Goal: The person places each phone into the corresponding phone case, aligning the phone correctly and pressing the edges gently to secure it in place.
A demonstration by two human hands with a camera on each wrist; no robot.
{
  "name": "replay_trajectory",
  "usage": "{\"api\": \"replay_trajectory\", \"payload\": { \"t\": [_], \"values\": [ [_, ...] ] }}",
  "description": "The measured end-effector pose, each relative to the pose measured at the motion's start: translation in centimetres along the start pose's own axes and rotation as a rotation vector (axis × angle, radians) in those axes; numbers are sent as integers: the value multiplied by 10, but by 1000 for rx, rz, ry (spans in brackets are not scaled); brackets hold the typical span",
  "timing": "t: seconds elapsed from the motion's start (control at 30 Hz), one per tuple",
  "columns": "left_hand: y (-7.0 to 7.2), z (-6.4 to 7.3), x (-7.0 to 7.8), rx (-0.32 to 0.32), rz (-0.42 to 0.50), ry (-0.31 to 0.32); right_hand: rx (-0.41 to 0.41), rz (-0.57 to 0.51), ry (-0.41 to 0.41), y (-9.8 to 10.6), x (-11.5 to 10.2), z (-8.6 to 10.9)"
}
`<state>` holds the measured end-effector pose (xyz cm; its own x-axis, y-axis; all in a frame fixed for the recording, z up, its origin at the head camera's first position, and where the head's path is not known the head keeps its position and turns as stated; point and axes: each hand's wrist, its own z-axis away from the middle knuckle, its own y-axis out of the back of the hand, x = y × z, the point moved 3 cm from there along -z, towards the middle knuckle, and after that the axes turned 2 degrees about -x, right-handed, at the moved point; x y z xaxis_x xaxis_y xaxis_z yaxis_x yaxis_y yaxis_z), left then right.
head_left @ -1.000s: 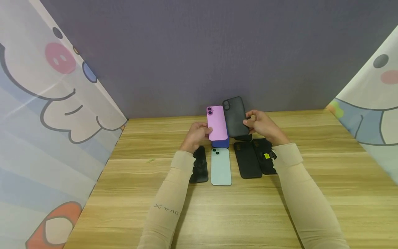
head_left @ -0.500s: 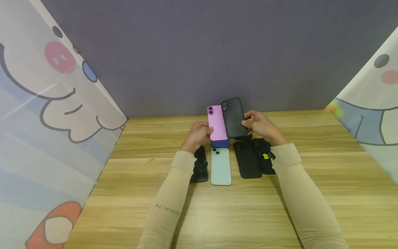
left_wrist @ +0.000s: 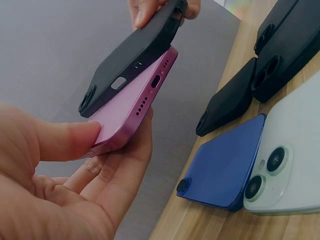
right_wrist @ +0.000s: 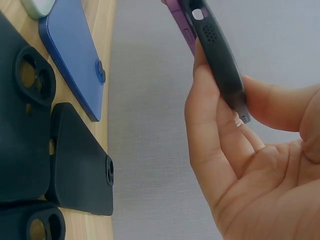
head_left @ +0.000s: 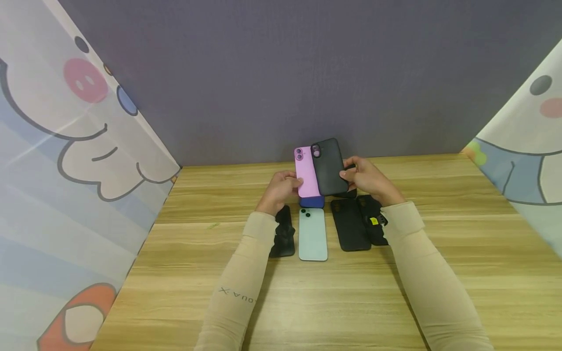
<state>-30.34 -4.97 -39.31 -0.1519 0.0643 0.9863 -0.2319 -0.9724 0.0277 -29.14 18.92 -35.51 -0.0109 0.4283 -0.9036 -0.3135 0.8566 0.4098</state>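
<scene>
My left hand [head_left: 281,189] pinches a pink phone [left_wrist: 131,112] by its long edge, thumb on the back and fingers beneath. A black phone case [head_left: 330,167] is pinched by my right hand [head_left: 366,178], its thumb on the outer face. Both are raised above the table, tilted. In the head view the case overlaps the right part of the phone's back, and pink shows through its camera opening. From the left wrist view, the case lies at an angle over the phone, close at the charging-port end and overlapping it.
On the wooden table [head_left: 351,302] lie a blue phone [left_wrist: 225,162], a pale green phone [head_left: 313,235] and a black item [head_left: 284,234] under my left wrist. Several black cases [head_left: 351,225] lie to the right, one with a yellow label [head_left: 374,221]. A grey panel [head_left: 263,83] stands behind.
The black case has moved left, from beside the pink phone to overlapping its back. The pink phone has shifted slightly right. Both hands keep their grips.
</scene>
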Motion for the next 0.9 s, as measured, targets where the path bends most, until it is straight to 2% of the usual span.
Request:
{"api": "replay_trajectory", "payload": {
  "t": [0.2, 0.9],
  "values": [
    [-1, 2, 4, -14, 19, -8, -1, -5, -2, 0, 0, 0],
    [-4, 0, 3, -28, 27, -21, -9, 21, 8, -3, 5, -5]
  ]
}}
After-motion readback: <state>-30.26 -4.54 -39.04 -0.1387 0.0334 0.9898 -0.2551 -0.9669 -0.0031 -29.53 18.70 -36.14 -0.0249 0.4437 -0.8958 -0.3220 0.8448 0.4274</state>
